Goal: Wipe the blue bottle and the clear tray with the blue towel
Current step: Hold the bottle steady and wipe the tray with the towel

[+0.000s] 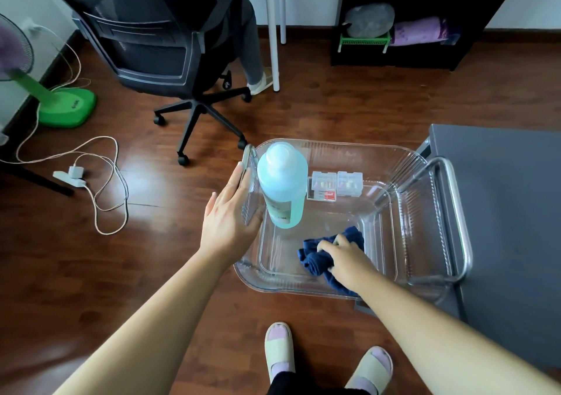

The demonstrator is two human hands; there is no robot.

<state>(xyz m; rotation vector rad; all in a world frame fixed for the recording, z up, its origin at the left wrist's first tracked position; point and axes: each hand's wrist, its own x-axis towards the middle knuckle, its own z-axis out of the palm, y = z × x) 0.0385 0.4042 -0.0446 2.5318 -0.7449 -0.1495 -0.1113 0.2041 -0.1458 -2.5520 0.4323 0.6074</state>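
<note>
A clear ribbed tray (403, 163) with metal handles rests over the edge of a dark table. A pale blue bottle (282, 182) with a white cap stands upright in its left part. The dark blue towel (315, 258) lies crumpled on the tray floor near the front. My right hand (346, 256) presses down on the towel and grips it. My left hand (230, 212) lies flat against the tray's left outer wall, fingers extended, beside the bottle but not touching it.
Two small clear boxes (334, 185) sit at the back of the tray. The dark table (501, 212) is to the right. A black office chair (170, 48) with a seated person, a green fan base (66, 106) and a power strip with cables (73, 176) occupy the wooden floor.
</note>
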